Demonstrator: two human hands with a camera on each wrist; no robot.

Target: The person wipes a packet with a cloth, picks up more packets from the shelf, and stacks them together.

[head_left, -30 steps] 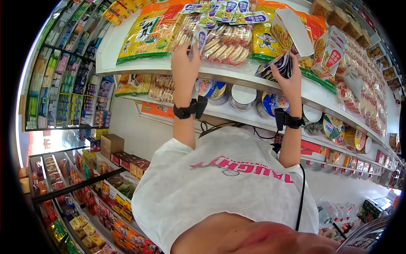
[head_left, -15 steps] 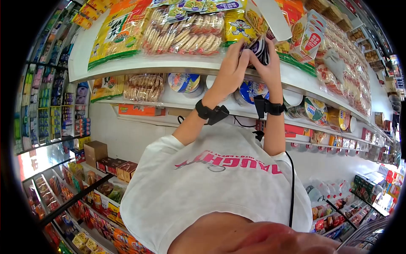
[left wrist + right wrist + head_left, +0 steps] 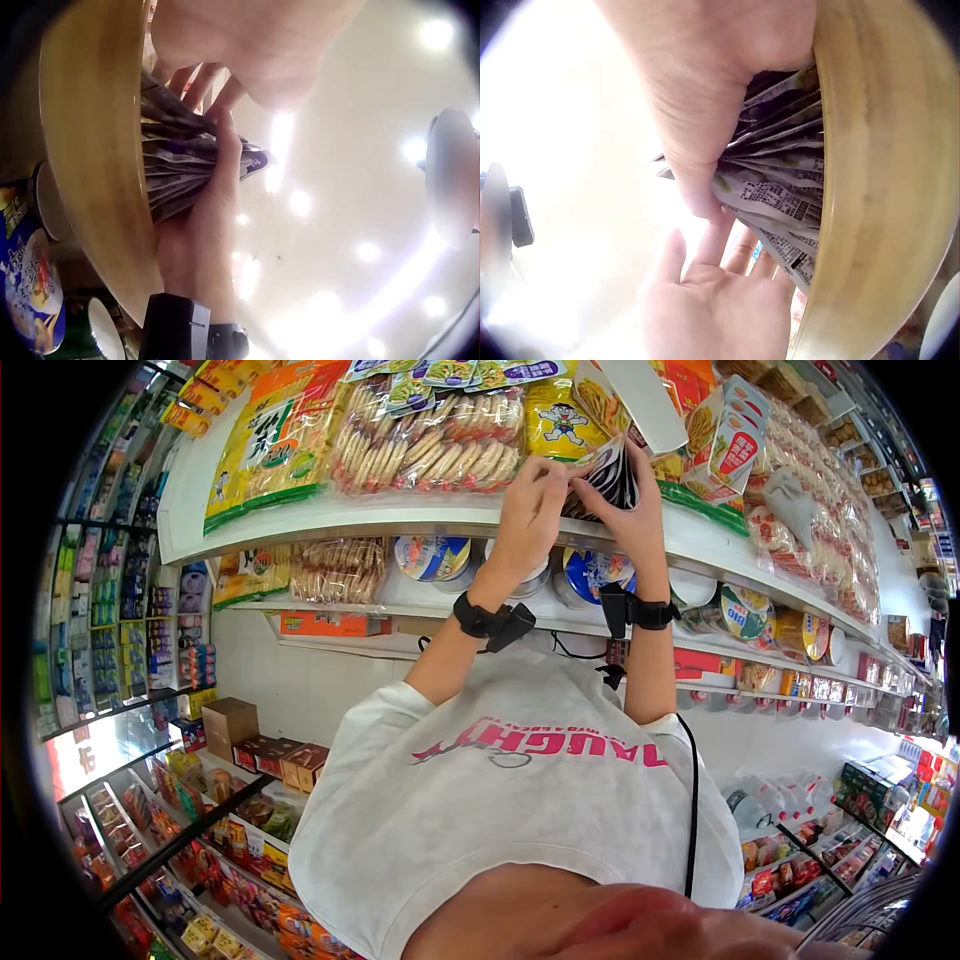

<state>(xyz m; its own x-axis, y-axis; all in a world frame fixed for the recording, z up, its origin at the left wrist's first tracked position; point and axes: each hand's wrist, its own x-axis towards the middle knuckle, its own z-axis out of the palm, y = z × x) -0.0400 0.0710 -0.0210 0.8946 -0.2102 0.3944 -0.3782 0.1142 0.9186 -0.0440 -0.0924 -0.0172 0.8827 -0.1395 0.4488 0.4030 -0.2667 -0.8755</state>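
Observation:
My right hand grips a thick fanned bundle of flat snack packets at the shelf's front edge. Its thumb lies across the near side of the bundle, and dark printed edges spread out in the right wrist view. Beside it on the left is my left hand, its fingers reaching to the bundle's left side. In the right wrist view, that left hand shows its palm, with fingers extended behind the lowest packets. More purple-and-white packets lie loose on bagged biscuit sticks.
Behind the bundle stands an open box with a white flap. A similar printed box is to its right. The white shelf has a raised front edge, with instant noodle tubs below. Yellow snack bags lie at left.
My left hand has moved right from the biscuit sticks, where it held a single packet, to the bundle, then drawn back slightly left. The right hand keeps its grip. The head view has shifted.

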